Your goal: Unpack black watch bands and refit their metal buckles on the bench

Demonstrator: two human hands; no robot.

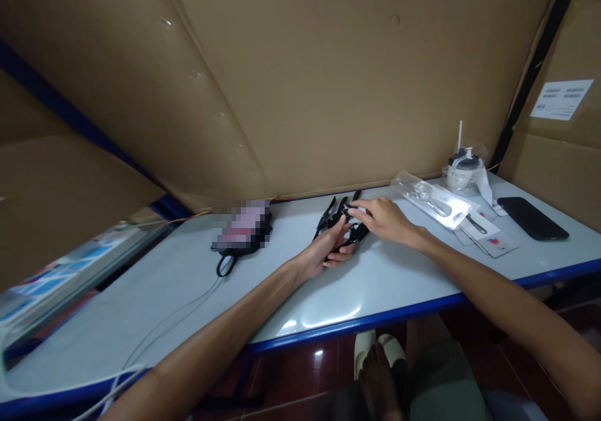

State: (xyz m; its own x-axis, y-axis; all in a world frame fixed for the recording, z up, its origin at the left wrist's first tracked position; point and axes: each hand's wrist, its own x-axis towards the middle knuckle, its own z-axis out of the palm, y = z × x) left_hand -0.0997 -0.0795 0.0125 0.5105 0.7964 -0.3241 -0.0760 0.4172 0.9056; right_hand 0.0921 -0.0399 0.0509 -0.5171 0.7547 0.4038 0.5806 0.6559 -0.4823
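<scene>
Glossy, flat, pale grey-white tabletop; straight metal edge strip, strong blue. Tall cardboard back panel: plain brown. Rectangular paper label: white, rows of dark print. Elongated, shiny held object: black. Slim, long pieces on tabletop: black too. Rounded oblong slab: solid black. Flat pale card: red-and-blue mark. Squat cup: white, dark lid. Tiled floor: deep red, lighter joint lines.

Black slab and lidded cup — right end of table, cardboard wall behind.
</scene>
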